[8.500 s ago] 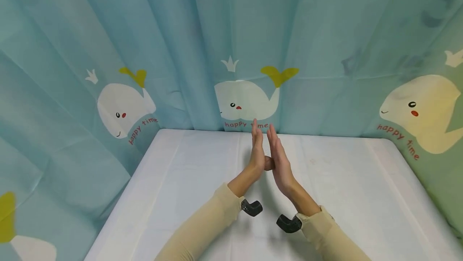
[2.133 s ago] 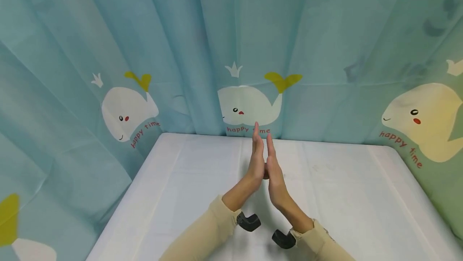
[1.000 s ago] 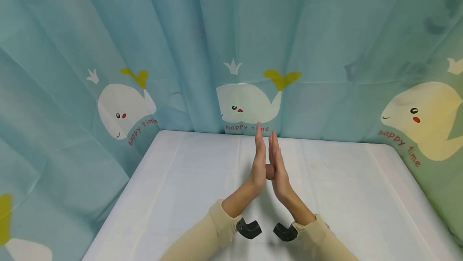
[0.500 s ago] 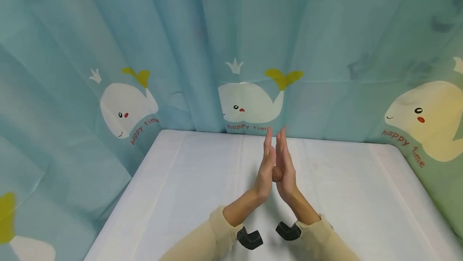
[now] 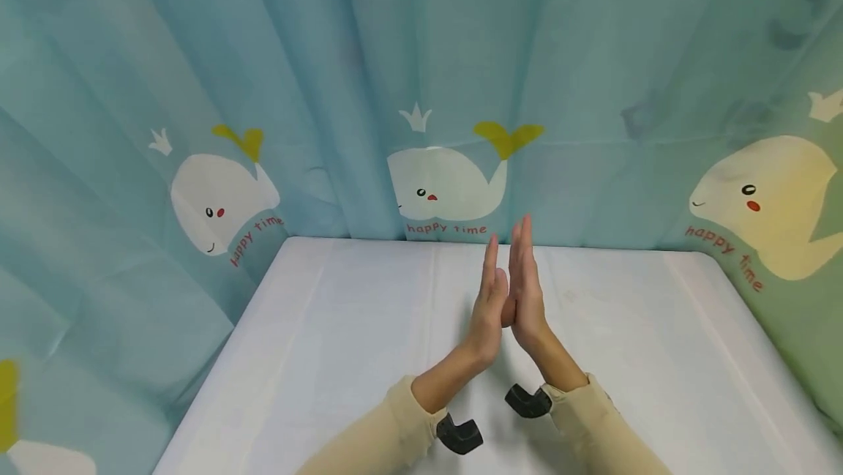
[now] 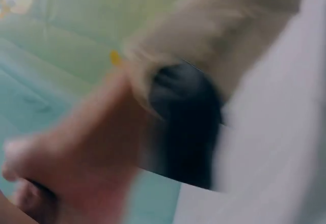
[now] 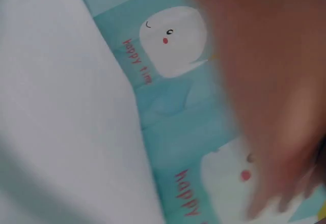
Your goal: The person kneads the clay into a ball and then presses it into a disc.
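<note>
Sandwiching brown lump (image 5: 508, 312), seemingly rounded, left hand (image 5: 487, 320), right hand (image 5: 529, 305).

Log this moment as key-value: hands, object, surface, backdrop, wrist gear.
left hand: fingers straight, palm facing inward
right hand: fingers straight, palm facing inward
object: small brown lump between the palms, partly hidden
surface: white table
backdrop: blue-green curtain with whale prints
wrist gear: black devices, one at each beige sleeve
blur: both hands, in the wrist views
</note>
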Demonstrator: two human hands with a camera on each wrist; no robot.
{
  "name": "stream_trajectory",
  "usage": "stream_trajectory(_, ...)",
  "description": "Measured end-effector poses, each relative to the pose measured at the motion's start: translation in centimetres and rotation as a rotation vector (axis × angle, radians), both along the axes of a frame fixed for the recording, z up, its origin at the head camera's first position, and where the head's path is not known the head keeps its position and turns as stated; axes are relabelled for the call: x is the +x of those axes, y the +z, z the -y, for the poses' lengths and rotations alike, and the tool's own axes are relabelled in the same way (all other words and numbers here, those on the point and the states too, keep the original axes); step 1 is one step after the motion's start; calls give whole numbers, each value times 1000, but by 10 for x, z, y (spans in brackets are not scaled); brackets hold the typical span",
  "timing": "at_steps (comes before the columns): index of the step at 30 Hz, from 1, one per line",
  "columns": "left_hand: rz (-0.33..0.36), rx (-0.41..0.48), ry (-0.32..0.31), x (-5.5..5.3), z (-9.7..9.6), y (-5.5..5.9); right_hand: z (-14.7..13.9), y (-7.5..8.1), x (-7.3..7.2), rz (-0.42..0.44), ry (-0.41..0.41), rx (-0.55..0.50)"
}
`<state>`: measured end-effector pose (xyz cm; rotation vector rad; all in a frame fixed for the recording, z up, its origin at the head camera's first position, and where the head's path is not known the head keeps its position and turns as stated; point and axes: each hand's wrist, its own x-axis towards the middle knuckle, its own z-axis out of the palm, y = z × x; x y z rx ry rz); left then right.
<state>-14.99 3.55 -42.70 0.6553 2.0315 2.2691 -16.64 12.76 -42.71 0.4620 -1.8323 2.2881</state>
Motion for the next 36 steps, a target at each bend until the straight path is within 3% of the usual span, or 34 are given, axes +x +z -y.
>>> stream_trajectory(4, 34, 14, 41, -15, 6, 7, 10, -13, 7, 33, 32, 50)
stream_trajectory(7, 98, 14, 106, -29, 12, 2, 19, -13, 18, -8, 63, 133)
stream_trajectory(10, 139, 6, 93, -30, 12, -8, 21, -3, 21, -67, 36, 169)
stream_trajectory(14, 77, 4, -16, -15, 10, -10, 12, 8, 10, 11, -13, 141)
stream_trajectory(18, -28, -7, -75, -8, 10, 5, 7, -1, 2, 130, -6, 51)
stream_trajectory(22, -108, -34, 2, -23, 14, 15, 16, -12, 13, 88, 49, 68)
stream_trajectory(26, -158, -77, 88, -37, 17, 12, 21, -10, 23, 0, 117, 73)
stream_trajectory(28, -175, -142, 69, -35, 15, 7, 19, -6, 21, -33, 108, 48)
stream_trajectory(31, -167, -159, -2, -21, 9, 0, 10, -1, 15, -34, 71, -2)
stream_trajectory(36, -191, -191, -39, 3, 3, 9, 1, -12, 0, 57, 37, -102)
